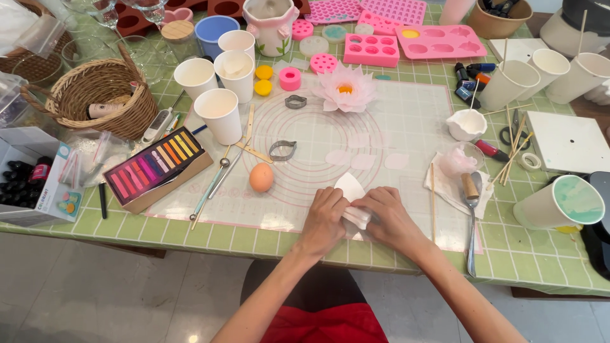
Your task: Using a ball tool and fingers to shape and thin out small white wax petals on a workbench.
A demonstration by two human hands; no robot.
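Note:
My left hand (324,219) and my right hand (389,217) meet at the near edge of a translucent work mat (406,127) with pink rings. Both pinch a small folded white sheet (351,189) between their fingers; its upper corner sticks up, the rest is hidden under my fingers. A brown egg (261,177) lies on the mat just left of my left hand. Several pale petal-shaped pieces (363,161) lie flat on the mat beyond my hands. A pink and white flower model (345,89) sits at the mat's far edge.
White paper cups (220,114) and a box of coloured pastel sticks (154,166) stand to the left, beside a wicker basket (101,95). Metal cutters (282,150), thin tools (216,184), pink silicone moulds (438,39), a spoon (471,209) and more cups (559,202) crowd the green checked tablecloth.

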